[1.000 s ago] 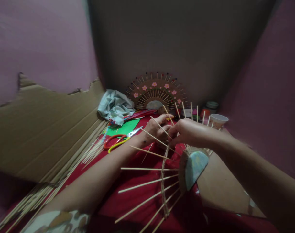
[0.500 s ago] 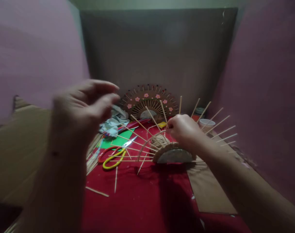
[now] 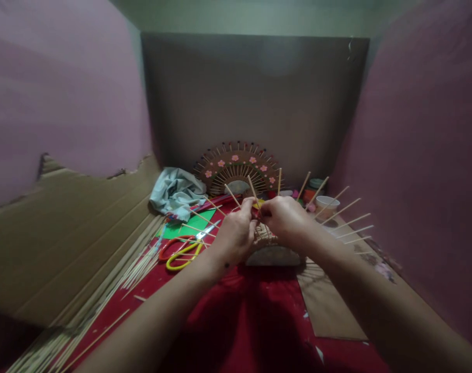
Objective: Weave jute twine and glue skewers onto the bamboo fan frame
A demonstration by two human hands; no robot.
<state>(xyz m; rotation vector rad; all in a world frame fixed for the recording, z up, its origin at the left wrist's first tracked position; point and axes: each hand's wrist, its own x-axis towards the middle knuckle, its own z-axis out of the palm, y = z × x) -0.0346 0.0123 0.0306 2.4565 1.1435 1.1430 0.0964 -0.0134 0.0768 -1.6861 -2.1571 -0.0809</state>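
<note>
A half-round fan frame (image 3: 273,255) with thin bamboo sticks (image 3: 347,215) radiating from it stands upright on the red cloth (image 3: 259,321). My left hand (image 3: 234,235) and my right hand (image 3: 284,220) meet above its middle, fingers pinched together among the sticks. Both seem to grip a stick or a strand of twine woven between them, but what exactly is too small to make out. The hub of the frame is mostly hidden behind my hands.
A finished fan with pink flowers (image 3: 238,166) leans on the back wall. Orange and yellow scissors (image 3: 183,247), green paper (image 3: 193,224) and a pale rag (image 3: 176,191) lie left. Loose bamboo sticks (image 3: 104,305) run along a cardboard sheet (image 3: 65,228). A paper cup (image 3: 327,203) stands right.
My left hand, raised high to the left half a second ago, has come back down to the frame beside my right hand. The frame now stands upright.
</note>
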